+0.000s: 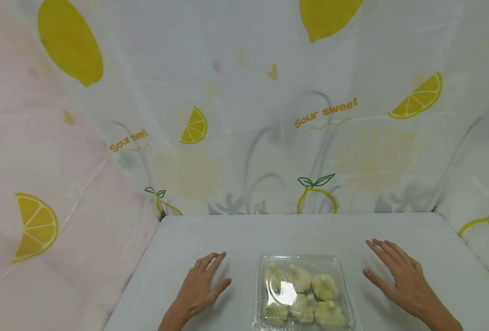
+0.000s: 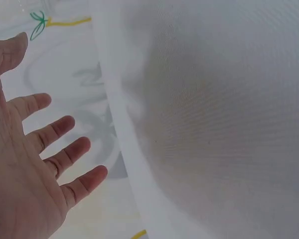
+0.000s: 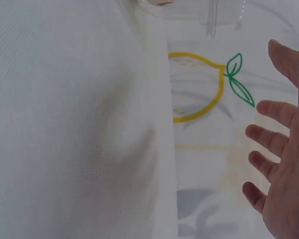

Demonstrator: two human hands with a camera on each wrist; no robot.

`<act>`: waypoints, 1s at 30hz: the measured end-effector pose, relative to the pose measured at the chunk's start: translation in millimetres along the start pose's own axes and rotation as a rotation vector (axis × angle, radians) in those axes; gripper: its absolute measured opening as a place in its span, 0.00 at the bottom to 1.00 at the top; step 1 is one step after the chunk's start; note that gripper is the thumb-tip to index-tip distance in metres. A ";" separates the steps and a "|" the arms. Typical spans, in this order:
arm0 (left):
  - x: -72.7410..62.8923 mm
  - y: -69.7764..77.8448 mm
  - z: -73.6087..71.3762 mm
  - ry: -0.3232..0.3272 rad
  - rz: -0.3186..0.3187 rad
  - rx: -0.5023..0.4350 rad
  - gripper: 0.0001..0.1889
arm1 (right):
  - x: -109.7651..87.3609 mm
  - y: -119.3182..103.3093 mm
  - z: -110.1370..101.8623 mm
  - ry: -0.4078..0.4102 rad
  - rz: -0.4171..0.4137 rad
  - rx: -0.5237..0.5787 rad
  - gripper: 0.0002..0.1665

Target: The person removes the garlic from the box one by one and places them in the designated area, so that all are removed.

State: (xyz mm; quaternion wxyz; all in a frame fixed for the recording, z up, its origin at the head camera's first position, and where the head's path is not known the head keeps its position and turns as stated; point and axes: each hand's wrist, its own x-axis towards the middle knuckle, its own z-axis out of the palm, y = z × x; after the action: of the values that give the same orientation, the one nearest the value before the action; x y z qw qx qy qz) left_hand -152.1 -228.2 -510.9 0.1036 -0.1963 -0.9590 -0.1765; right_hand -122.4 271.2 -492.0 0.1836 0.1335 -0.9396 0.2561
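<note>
A clear plastic clamshell box (image 1: 298,258) sits on the white table in the head view, its lid down. Several pale garlic bulbs (image 1: 324,288) lie inside it in two rows. To the left of the box, my left hand (image 1: 199,287) hovers with fingers extended and holds nothing. My right hand (image 1: 406,280) is off to the box's right, fingers spread and pointing inward, also without anything in its grasp. Neither hand touches the box. Both wrist views show the left palm (image 2: 27,164) and right palm (image 3: 289,184) with separated fingers.
The white tabletop (image 1: 211,230) runs back to a hanging curtain (image 1: 244,161) printed with lemons and "Sour sweet" lettering. More of this printed cloth (image 1: 62,174) hangs along the left side, and it also stands at the right.
</note>
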 end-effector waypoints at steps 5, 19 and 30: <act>-1.5 5.0 -2.8 -0.027 -0.012 -0.024 0.34 | -2.3 -4.4 -0.9 -0.002 -0.005 0.033 0.42; -13.6 14.8 -1.7 -0.116 0.056 -0.158 0.33 | -17.2 -11.2 -0.2 -0.021 -0.055 0.098 0.44; -18.1 23.7 -1.9 -0.206 0.116 -0.282 0.34 | -25.5 -19.0 1.0 -0.092 -0.048 0.152 0.42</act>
State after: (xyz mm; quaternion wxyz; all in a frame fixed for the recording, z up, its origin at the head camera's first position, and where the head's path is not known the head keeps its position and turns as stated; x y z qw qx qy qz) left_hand -125.8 -214.6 -507.0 -0.0135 -0.2807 -0.9174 -0.2819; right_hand -93.2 258.9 -495.1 0.1356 0.1811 -0.9214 0.3160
